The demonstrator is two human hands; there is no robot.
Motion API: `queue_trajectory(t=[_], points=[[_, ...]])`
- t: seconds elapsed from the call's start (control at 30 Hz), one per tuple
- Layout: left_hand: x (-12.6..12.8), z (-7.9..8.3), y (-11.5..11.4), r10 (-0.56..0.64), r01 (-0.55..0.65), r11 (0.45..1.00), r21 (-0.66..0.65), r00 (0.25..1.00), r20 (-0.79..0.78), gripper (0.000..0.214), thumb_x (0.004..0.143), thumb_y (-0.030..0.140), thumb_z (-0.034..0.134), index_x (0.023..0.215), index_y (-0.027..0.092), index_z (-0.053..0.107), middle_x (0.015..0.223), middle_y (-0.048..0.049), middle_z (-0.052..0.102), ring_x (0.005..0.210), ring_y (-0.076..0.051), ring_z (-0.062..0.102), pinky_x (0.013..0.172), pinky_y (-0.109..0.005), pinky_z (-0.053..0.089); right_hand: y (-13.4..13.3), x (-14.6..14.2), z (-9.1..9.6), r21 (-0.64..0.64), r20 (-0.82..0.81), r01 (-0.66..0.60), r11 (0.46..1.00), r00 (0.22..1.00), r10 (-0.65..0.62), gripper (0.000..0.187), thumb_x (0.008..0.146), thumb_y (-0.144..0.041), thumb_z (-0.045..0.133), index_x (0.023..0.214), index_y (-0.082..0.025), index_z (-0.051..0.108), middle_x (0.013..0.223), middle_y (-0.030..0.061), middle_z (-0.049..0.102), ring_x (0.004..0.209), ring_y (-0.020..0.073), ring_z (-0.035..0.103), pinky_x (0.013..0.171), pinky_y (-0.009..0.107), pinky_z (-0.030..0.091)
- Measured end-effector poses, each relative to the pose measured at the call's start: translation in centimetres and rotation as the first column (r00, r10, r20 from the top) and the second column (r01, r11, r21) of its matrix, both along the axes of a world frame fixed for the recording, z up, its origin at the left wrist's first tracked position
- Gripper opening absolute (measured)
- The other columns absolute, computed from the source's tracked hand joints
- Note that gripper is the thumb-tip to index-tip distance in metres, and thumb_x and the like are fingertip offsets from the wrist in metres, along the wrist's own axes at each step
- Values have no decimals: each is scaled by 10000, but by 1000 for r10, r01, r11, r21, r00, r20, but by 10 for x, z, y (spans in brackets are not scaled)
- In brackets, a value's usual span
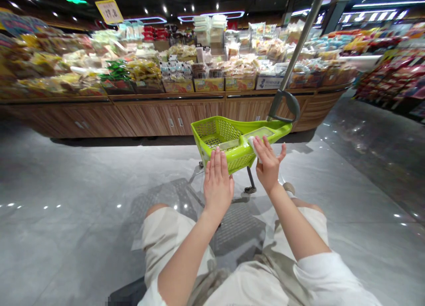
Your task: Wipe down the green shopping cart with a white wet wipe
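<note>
Here, right hand [268, 168] holds white wipe [253, 142] against glossy, perforated basket [233, 152].

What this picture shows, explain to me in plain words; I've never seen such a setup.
There's no machine here: these are a person's bare hands, in one picture from a camera worn on the head, looking forward and down. The left hand, fingers straight, appears to rest on the near rim of a green cart. The right hand has a white wipe against that rim; whether gripped or just pressed is unclear. Behind, packaged goods lie on a wooden display stand.
</note>
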State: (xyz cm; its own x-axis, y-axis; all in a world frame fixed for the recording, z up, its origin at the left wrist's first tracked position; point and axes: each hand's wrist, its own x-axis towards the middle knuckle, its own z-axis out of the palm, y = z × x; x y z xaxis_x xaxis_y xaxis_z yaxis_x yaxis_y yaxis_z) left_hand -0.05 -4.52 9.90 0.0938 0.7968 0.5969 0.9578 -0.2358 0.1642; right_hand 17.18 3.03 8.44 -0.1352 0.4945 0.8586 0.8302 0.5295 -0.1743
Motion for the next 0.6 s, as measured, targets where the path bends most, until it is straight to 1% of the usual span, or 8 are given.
queue_trajectory(t=[0.07,0.1,0.2,0.27,0.33,0.43,0.53,0.6], points=[[1,0,0,4,-4,1000,4,1000,3,885,844,184,582,1560,43,81,1638,-211,196,1542,-260,87,1236,-465,222,-4,-9,-1,-19,-81,43,999,996,-45,818,747,-15,348,1522,-276,357,1480,64,524,1417,233,427,1193,588,-13],[1,-1,1,6,-6,1000,5,1000,3,887,845,186,581,1560,41,76,1640,-211,191,1542,-262,80,1235,-469,223,-9,-17,-1,-29,-95,38,999,995,-41,834,738,-18,344,1532,-274,337,1492,63,510,1417,228,426,1197,582,-5],[1,-4,3,8,-8,1000,14,1000,-4,867,852,183,564,1560,36,85,1640,-209,190,1542,-266,79,1234,-471,224,-30,-45,1,-66,-28,-64,996,998,62,830,754,-34,351,1552,-258,290,1510,63,487,1411,204,435,1217,526,29],[1,-5,4,6,-6,1000,25,1000,-4,840,857,171,548,1559,37,106,1636,-211,204,1541,-266,91,1235,-467,221,-39,-54,4,-78,42,-130,988,990,134,791,793,-47,360,1553,-250,287,1498,66,500,1396,191,454,1225,493,38],[0,-6,5,5,-5,999,35,1000,0,833,853,159,545,1559,40,120,1632,-213,217,1540,-265,102,1236,-463,221,-39,-50,6,-68,97,-156,985,982,162,753,826,-51,359,1547,-261,303,1477,62,525,1382,186,473,1227,485,23],[0,-6,4,-2,2,999,35,1000,1,851,848,164,563,1558,34,112,1632,-215,216,1540,-268,106,1234,-463,227,-24,-27,6,-20,115,-125,992,985,127,737,836,-40,356,1531,-284,336,1453,51,552,1391,195,461,1219,512,-11],[0,-6,3,-10,10,999,39,1000,5,870,854,176,565,1564,44,79,1635,-212,207,1539,-273,107,1229,-479,237,-12,-14,4,2,43,-34,999,999,33,766,804,-29,362,1526,-286,348,1458,55,547,1416,220,426,1205,556,-32],[0,-7,3,-13,12,999,41,1000,9,877,856,179,561,1567,53,63,1638,-207,200,1540,-274,103,1227,-483,240,-15,-23,3,-16,-21,15,1000,1000,-15,790,784,-30,354,1536,-273,331,1475,66,527,1432,232,401,1200,575,-36]])
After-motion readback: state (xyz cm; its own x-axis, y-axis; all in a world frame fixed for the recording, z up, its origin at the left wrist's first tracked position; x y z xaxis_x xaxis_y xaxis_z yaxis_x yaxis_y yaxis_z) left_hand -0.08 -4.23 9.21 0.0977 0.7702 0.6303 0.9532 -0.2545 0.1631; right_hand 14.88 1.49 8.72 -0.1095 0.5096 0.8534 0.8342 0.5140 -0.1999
